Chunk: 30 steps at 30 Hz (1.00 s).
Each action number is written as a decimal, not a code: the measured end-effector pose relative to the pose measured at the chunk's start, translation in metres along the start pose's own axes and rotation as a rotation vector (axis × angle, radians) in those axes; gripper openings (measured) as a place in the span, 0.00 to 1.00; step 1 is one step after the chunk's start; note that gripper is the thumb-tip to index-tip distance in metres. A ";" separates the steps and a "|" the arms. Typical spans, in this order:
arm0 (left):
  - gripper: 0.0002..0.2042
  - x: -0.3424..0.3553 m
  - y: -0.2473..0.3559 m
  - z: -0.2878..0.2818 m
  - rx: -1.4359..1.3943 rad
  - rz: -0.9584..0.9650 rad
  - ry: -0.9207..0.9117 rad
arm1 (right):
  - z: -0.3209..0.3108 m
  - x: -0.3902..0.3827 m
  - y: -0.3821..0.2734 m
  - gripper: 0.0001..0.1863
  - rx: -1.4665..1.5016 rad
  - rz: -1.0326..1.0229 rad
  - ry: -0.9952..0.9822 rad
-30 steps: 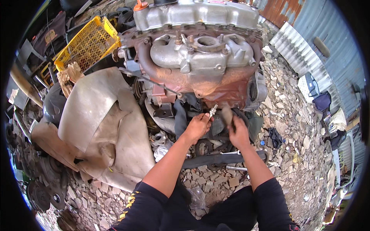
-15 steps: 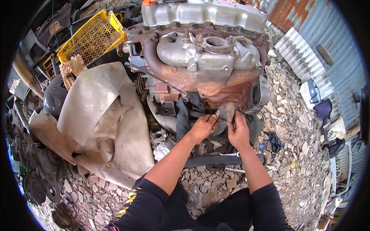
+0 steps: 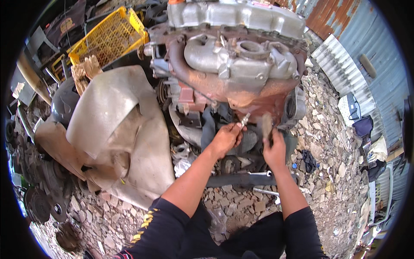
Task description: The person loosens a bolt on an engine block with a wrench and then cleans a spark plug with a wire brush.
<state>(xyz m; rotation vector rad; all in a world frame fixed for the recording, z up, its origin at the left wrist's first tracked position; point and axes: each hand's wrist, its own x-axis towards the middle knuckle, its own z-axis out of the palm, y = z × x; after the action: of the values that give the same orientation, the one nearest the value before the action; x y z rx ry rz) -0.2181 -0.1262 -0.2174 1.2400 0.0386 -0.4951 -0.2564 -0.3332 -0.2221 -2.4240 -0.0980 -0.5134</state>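
A spark plug [image 3: 245, 119] with a white and metal body is pinched between the fingertips of my left hand [image 3: 227, 139], tilted with its top end up. Beside it, my right hand [image 3: 275, 147] grips a flat, brownish strip [image 3: 267, 126], blurred by motion so its kind is unclear. The strip and the plug are apart. Both hands are in front of the lower side of a large engine [image 3: 263, 88], which has a rusty manifold and a silver cover on top. A combination wrench [image 3: 264, 173] lies below my hands on dark parts.
A crumpled beige sheet [image 3: 110, 125] covers things at the left. Behind it stands a yellow crate [image 3: 110, 36]. Rubble [image 3: 323, 142] surrounds the engine, with a black bag [image 3: 308, 160] at the right. Corrugated metal [image 3: 371, 47] walls the right side. A dark bar [image 3: 228, 180] lies in front.
My right hand has drawn the strip away from the spark plug, to the right. My left hand has tilted the plug upward. The view has shifted slightly.
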 end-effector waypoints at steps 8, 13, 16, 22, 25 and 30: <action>0.16 -0.006 0.005 0.005 0.015 0.047 -0.031 | 0.003 -0.012 0.011 0.25 -0.139 -0.012 -0.183; 0.15 -0.011 -0.003 0.014 0.217 0.082 0.083 | -0.006 0.008 -0.027 0.25 0.098 -0.052 0.110; 0.14 -0.010 -0.008 0.013 0.390 0.114 0.092 | -0.014 0.006 -0.048 0.25 0.094 -0.190 0.150; 0.11 -0.009 -0.001 0.017 0.300 0.268 0.097 | -0.010 -0.003 -0.014 0.25 -0.054 -0.127 0.019; 0.10 -0.001 -0.004 0.014 0.171 0.282 0.081 | -0.015 -0.007 0.011 0.25 -0.083 -0.043 -0.039; 0.10 -0.008 -0.012 0.008 0.582 0.290 0.266 | -0.014 0.008 -0.045 0.25 0.089 -0.198 0.123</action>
<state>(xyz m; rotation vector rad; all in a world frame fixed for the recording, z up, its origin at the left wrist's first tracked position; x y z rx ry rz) -0.2323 -0.1336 -0.2233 1.8425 -0.0648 -0.0797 -0.2629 -0.3070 -0.1824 -2.3015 -0.3035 -0.7304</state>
